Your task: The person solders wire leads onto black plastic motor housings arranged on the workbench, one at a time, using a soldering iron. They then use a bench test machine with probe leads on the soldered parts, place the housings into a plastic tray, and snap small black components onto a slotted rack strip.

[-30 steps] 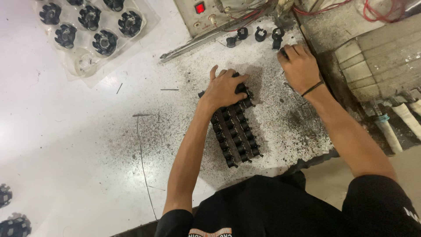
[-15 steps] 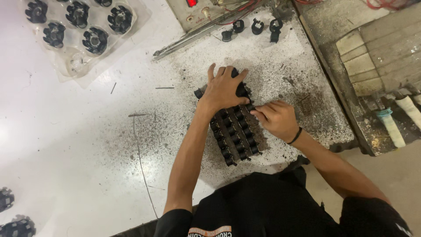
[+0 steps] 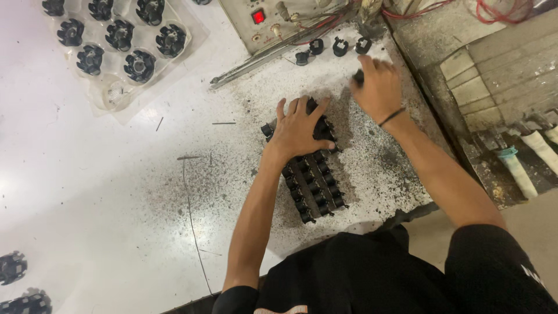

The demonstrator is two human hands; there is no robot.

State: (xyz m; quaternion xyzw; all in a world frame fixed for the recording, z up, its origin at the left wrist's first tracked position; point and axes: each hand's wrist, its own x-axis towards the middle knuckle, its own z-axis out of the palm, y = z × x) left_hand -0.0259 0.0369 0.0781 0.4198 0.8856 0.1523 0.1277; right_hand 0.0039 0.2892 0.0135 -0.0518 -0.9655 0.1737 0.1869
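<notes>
Block: black ridged block [image 3: 314,186] of small parts in rows lies on the speckled, dusty part of the counter [image 3: 116,174], close in front of the person; its far end is under the left hand.
Left hand: left hand [image 3: 299,128] rests flat on the far end of the block, fingers [image 3: 281,109] spread wide and pressing down, pinching nothing.
Right hand: right hand [image 3: 378,90] is beyond the block and to its right, blurred, knuckles up; a dark band sits on the wrist. Its fingers are curled toward a small black part [image 3: 358,75] at their tips, but whether they pinch it I cannot tell.
Loose parts: four small black pieces [image 3: 332,49] stand in a row on the counter beyond the block, just past the right hand.
Control box: grey box [image 3: 261,20] with a red lit switch stands beyond the block, with a metal rod [image 3: 261,58] lying along its foot.
Tray: clear blister tray [image 3: 125,46] with round black toothed parts in its cups lies well to the left of the block and farther off.
Edge: more black toothed parts [image 3: 14,285] lie near the counter's left edge, well left of the block.
</notes>
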